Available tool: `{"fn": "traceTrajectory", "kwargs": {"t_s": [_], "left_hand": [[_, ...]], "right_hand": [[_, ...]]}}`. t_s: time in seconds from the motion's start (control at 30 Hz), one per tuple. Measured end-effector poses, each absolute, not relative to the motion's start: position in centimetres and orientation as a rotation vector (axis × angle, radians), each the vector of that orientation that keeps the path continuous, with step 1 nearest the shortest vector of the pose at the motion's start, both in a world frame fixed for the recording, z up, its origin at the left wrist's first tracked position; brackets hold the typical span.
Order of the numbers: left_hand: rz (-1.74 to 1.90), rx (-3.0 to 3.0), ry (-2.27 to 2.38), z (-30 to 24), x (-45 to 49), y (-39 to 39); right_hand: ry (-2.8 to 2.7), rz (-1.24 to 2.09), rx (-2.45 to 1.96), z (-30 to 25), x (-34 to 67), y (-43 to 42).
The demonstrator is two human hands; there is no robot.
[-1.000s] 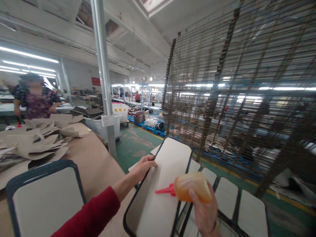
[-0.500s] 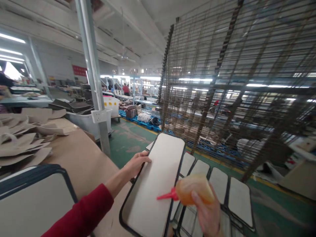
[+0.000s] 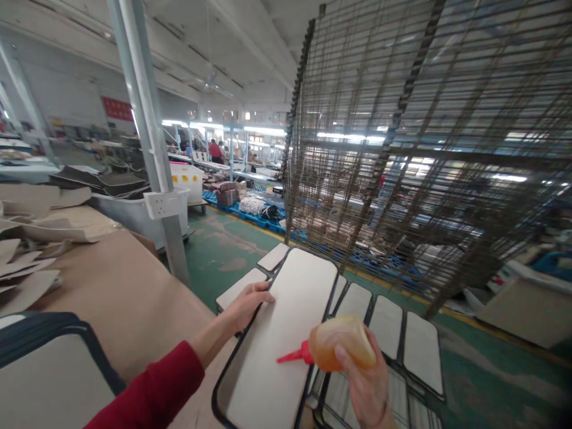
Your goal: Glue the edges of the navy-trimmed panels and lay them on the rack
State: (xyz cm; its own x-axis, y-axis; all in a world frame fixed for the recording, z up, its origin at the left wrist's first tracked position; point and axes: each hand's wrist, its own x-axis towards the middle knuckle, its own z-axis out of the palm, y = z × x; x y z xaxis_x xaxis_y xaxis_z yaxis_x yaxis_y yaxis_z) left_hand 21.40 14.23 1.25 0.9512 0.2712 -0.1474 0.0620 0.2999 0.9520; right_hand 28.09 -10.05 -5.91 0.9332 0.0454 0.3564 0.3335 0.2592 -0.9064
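Observation:
My left hand (image 3: 251, 305) grips the left edge of a long white panel with rounded corners and a dark rim (image 3: 286, 322), thumb on top and fingers underneath. The panel is tilted, its near end close to me. In my right hand (image 3: 364, 375) is a squeeze bottle (image 3: 342, 342) of amber liquid, lying nearly on its side. Its red nozzle (image 3: 292, 356) points left over the panel's face; I cannot tell whether the tip touches it. More dark-rimmed white panels (image 3: 386, 322) lie in a row beyond and to the right, on a rack.
A tan worktable (image 3: 143, 286) spans the left, carrying a stack of dark-edged panels (image 3: 58, 369) and loose beige pieces (image 3: 31, 238). A metal post with a socket box (image 3: 161, 204) stands behind it. A tall wire rack (image 3: 402, 137) leans at the right above the green floor (image 3: 214, 244).
The view has turned slightly right, so the background shifts left. The bottle and my right hand appear a little lower and further left. My left hand keeps its hold on the panel.

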Motion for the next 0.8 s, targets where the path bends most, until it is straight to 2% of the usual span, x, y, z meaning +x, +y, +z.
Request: {"fn": "traceTrajectory", "kwargs": {"t_s": [0.23, 0.47, 0.67, 0.8], "left_hand": [[0.066, 1.255, 0.241, 1.0, 22.6, 13.6], [0.068, 1.231, 0.296, -0.4, 25.4, 11.8], [-0.058, 1.185, 0.206, 0.0, 27.1, 7.5], [-0.06, 1.203, 0.255, -0.6, 29.0, 4.8]], "right_hand": [[-0.186, -0.5, -1.182, -1.4, 32.0, -10.0], [-0.26, -0.281, -1.385, -6.5, 27.9, -11.7], [-0.1, -0.626, -1.291, -2.4, 35.0, -15.4], [-0.083, -0.512, -1.388, -3.9, 33.5, -16.8]]}}
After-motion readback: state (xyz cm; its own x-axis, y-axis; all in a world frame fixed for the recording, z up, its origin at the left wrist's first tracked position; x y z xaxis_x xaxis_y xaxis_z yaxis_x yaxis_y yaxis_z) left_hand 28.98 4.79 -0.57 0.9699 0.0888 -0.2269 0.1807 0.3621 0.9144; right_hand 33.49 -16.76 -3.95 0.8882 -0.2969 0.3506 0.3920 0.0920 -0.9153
